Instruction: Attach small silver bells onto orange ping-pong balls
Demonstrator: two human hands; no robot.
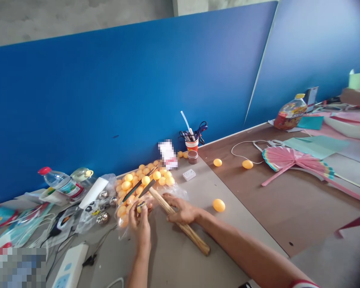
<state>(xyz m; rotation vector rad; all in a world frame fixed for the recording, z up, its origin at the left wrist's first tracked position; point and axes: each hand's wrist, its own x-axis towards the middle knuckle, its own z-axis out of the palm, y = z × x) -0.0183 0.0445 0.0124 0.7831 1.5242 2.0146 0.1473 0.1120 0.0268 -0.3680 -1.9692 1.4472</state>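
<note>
My left hand [140, 221] is closed round a small yellowish ball [141, 206], held up at its fingertips. My right hand [180, 210] lies over a bundle of wooden sticks [180, 226] that rests slantwise on the grey table; its fingers curl onto the bundle. Just beyond both hands is a heap of several orange ping-pong balls [144, 178] on clear plastic, with dark tweezers or blades [139, 189] lying across it.
Loose orange balls [219, 205] lie to the right. A cup of pens and scissors [192, 143] stands by the blue wall. A water bottle [61, 183], bags and a power strip [70, 267] crowd the left. A pink paper fan [288, 159], coloured papers, a juice bottle [289, 113] and another person's hand [355, 97] are at the right.
</note>
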